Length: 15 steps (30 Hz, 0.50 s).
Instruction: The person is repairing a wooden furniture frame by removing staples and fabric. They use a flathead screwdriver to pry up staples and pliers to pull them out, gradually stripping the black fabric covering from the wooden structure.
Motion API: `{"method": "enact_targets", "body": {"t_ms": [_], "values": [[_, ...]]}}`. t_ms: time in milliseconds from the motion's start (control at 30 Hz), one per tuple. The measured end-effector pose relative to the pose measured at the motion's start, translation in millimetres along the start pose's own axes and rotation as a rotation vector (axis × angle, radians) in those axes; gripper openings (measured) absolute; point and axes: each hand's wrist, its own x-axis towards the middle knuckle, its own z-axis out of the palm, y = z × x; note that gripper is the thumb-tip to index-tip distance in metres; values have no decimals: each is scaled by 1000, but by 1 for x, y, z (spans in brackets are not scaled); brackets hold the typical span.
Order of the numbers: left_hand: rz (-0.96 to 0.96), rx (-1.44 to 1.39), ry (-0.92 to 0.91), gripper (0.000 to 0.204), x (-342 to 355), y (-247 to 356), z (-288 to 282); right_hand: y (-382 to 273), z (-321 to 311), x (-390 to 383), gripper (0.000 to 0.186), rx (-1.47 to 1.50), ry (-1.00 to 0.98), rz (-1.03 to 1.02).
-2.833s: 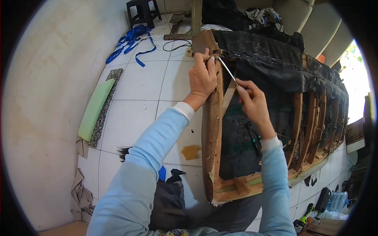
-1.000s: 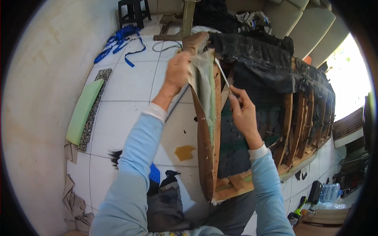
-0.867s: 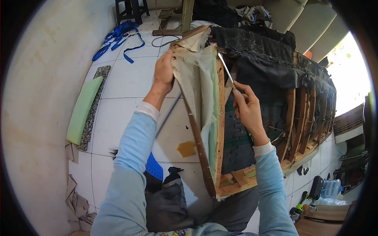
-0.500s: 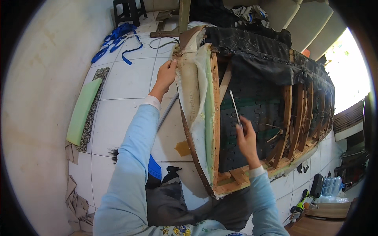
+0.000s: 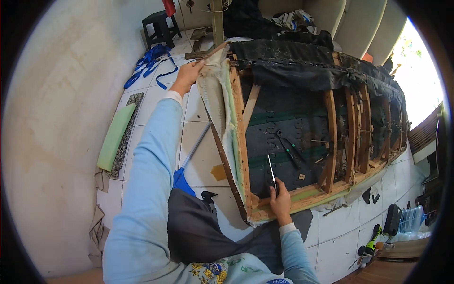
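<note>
A sofa's bare wooden frame (image 5: 242, 156) lies before me, with dark lining and wavy metal springs inside. My left hand (image 5: 188, 75) is closed on the edge of the upholstery cover (image 5: 211, 92) at the far left corner, holding it out from the frame. White padding and green foam (image 5: 231, 137) show along the frame's left side. My right hand (image 5: 281, 202) grips a screwdriver (image 5: 270, 166) near the front rail, its thin shaft pointing up and away over the lining. Pincers with green-marked handles (image 5: 288, 146) rest on the lining beyond it.
Blue straps (image 5: 153, 61) and a black stool (image 5: 161, 28) are at the far left. A green foam slab (image 5: 117, 137) leans by the wall. Close to my left leg lies a blue dustpan-like tool (image 5: 182, 182) with a grey handle. A green-black power tool (image 5: 373, 239) lies right.
My left hand has drawn the cover outward to the left. My right hand has come down toward the front rail with the screwdriver. The pincers now show, and the view has shifted.
</note>
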Motion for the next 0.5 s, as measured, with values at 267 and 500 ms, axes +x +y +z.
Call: {"method": "enact_targets", "body": {"t_ms": [267,500], "values": [[638,525,721,36,-36,25,57,1,11,-14,43,-280,54,-134],[766,649,255,39,-73,59,98,4,9,-15,44,-318,-18,-49]]}}
